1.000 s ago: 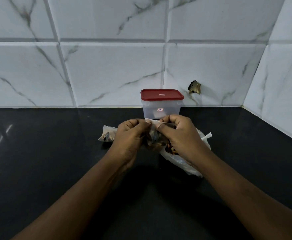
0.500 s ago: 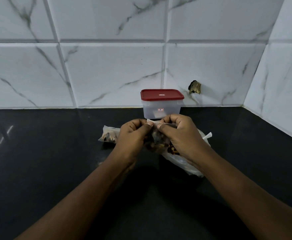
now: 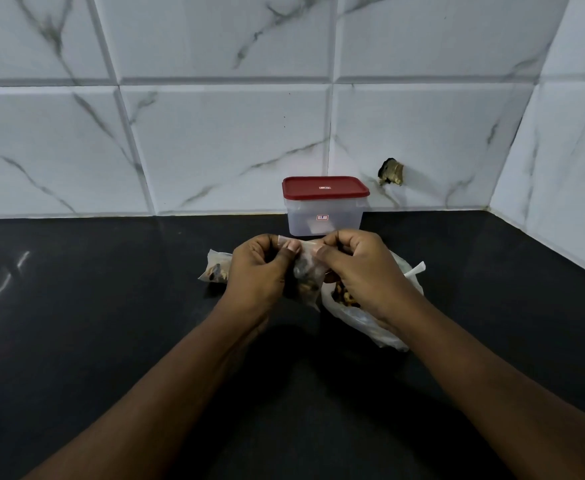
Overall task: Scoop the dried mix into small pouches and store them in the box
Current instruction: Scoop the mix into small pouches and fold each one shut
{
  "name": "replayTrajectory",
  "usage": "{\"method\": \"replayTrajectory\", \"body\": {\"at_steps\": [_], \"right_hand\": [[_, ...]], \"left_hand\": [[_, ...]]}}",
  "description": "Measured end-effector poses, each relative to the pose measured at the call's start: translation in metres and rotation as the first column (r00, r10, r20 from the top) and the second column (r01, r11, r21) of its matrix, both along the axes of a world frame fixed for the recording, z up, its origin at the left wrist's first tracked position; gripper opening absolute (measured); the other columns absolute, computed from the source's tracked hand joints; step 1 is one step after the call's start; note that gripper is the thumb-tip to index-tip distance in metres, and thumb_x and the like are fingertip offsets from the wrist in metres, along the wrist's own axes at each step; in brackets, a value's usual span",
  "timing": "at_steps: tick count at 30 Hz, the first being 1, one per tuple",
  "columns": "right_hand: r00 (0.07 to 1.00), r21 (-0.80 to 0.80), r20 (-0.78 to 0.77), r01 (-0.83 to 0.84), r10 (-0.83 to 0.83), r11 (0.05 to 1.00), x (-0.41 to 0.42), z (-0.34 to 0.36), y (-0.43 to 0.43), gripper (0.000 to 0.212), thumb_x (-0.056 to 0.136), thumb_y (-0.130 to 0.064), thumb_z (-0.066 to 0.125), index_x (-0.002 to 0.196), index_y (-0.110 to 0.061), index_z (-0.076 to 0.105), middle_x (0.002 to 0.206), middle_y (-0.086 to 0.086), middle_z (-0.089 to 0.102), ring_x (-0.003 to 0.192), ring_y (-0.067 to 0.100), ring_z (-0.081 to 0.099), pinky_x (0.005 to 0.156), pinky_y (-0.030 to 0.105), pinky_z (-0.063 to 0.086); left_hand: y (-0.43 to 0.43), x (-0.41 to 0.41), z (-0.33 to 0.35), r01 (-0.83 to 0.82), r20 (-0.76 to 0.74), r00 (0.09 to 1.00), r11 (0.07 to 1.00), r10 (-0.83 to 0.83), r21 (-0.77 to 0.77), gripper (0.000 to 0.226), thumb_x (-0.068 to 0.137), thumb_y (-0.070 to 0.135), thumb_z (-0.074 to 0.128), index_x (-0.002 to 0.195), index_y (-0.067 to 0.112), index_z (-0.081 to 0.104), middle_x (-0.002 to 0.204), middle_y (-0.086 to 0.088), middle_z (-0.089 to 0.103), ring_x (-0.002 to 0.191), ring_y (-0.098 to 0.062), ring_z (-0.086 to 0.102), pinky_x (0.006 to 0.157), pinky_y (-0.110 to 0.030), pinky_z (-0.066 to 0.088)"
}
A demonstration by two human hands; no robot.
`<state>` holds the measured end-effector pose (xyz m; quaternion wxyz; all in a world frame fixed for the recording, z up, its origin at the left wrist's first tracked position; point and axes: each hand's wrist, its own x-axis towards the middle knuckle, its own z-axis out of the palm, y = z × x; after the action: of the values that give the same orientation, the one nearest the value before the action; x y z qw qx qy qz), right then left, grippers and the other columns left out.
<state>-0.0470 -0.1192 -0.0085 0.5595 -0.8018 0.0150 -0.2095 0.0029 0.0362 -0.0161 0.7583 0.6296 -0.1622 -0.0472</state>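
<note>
Black counter (image 3: pixel 93 341), marble tiles behind. I have the left hand (image 3: pixel 256 268) and right hand (image 3: pixel 357 268) both pinching the mouth of a filled pouch (image 3: pixel 306 278), dead centre. A second pouch (image 3: pixel 215 270) lies at nine o'clock. The box (image 3: pixel 325 216) at twelve o'clock is lidded, so I judge storing remains.

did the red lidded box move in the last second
No. The red-lidded box stands where it was, just left of the hole in the tile.

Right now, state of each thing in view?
left hand, pinches pouch top.
right hand, pinches pouch top.
held pouch, part-filled, top pinched.
second pouch, filled, lying on counter.
large bag, open, mix showing.
box, upright, lid on.
</note>
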Motion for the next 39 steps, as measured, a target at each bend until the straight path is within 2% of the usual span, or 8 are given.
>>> {"method": "replayTrajectory", "body": {"at_steps": [4,9,16,22,26,30,33,39], "right_hand": [[0.998,-0.037,0.053,0.022,-0.02,0.999,0.003,-0.001,-0.006,0.013,0.093,-0.023,0.069,0.086,-0.014,0.072,0.086,0.019,0.072,0.086,0.043,0.069,0.079,0.063,0.059],[0.993,-0.171,0.111,0.049,-0.03,0.984,0.003,0.0,-0.012,0.011,0.1,-0.021,0.069,0.091,-0.016,0.072,0.084,0.005,0.074,0.085,0.029,0.071,0.082,0.053,0.058],[0.988,-0.261,0.147,0.078,-0.04,0.962,-0.002,0.005,-0.007,0.006,0.097,-0.02,0.073,0.093,-0.018,0.076,0.083,-0.009,0.073,0.081,0.005,0.068,0.075,0.024,0.054],[0.99,-0.291,0.126,0.102,-0.067,0.951,-0.002,0.008,-0.003,0.009,0.096,-0.02,0.073,0.088,-0.019,0.075,0.079,-0.006,0.072,0.075,0.007,0.068,0.068,0.024,0.054],[0.994,-0.218,0.087,0.09,-0.072,0.972,0.0,0.01,-0.01,0.011,0.095,-0.021,0.075,0.085,-0.017,0.076,0.08,-0.001,0.074,0.078,0.018,0.071,0.074,0.037,0.058],[0.995,-0.204,0.062,0.092,-0.08,0.975,0.001,0.008,-0.013,0.011,0.095,-0.022,0.075,0.086,-0.017,0.076,0.082,-0.003,0.075,0.079,0.011,0.071,0.076,0.032,0.058],[0.996,-0.154,0.036,0.086,-0.081,0.984,0.002,0.008,-0.014,0.01,0.097,-0.02,0.073,0.089,-0.014,0.077,0.088,-0.001,0.078,0.085,0.015,0.074,0.085,0.038,0.061],[0.995,-0.117,0.022,0.094,-0.092,0.989,0.001,0.011,-0.014,0.015,0.096,-0.024,0.075,0.086,-0.013,0.075,0.081,0.001,0.077,0.081,0.015,0.074,0.082,0.033,0.059]], "left_hand": [[0.002,0.001,0.002,0.05,-0.065,0.997,0.999,-0.052,-0.02,0.017,0.101,0.016,0.064,0.101,0.0,0.07,0.089,-0.018,0.076,0.074,-0.027,0.073,0.054,-0.037,0.06],[0.001,0.001,0.003,0.223,-0.122,0.964,0.969,-0.235,-0.102,0.046,0.091,0.029,0.073,0.116,-0.01,0.067,0.103,-0.025,0.074,0.086,-0.034,0.071,0.078,-0.049,0.061],[0.004,0.003,0.0,0.218,-0.127,0.965,0.972,-0.228,-0.083,0.028,0.092,0.019,0.07,0.112,-0.001,0.074,0.094,-0.019,0.077,0.08,-0.028,0.074,0.068,-0.044,0.064],[0.006,0.01,0.003,0.154,-0.081,0.985,0.988,-0.154,-0.006,0.024,0.094,0.013,0.07,0.11,-0.005,0.074,0.1,-0.026,0.077,0.085,-0.031,0.075,0.068,-0.04,0.064],[0.005,0.009,0.006,0.124,-0.093,0.988,0.992,-0.123,0.012,0.019,0.095,0.009,0.069,0.105,-0.005,0.076,0.097,-0.026,0.077,0.084,-0.031,0.075,0.069,-0.04,0.064],[0.009,0.01,0.007,0.057,-0.074,0.996,0.998,-0.054,0.033,0.013,0.094,0.007,0.072,0.096,-0.005,0.076,0.087,-0.017,0.079,0.077,-0.021,0.076,0.061,-0.028,0.061],[0.012,0.014,0.009,-0.005,-0.051,0.999,0.998,0.008,0.058,0.01,0.093,0.007,0.073,0.088,-0.001,0.076,0.078,-0.011,0.078,0.072,-0.013,0.075,0.058,-0.018,0.056],[0.013,0.016,0.011,-0.08,-0.034,0.996,0.995,0.082,0.059,0.012,0.095,0.008,0.072,0.086,0.0,0.076,0.086,-0.016,0.079,0.08,-0.019,0.076,0.067,-0.027,0.059]]}}
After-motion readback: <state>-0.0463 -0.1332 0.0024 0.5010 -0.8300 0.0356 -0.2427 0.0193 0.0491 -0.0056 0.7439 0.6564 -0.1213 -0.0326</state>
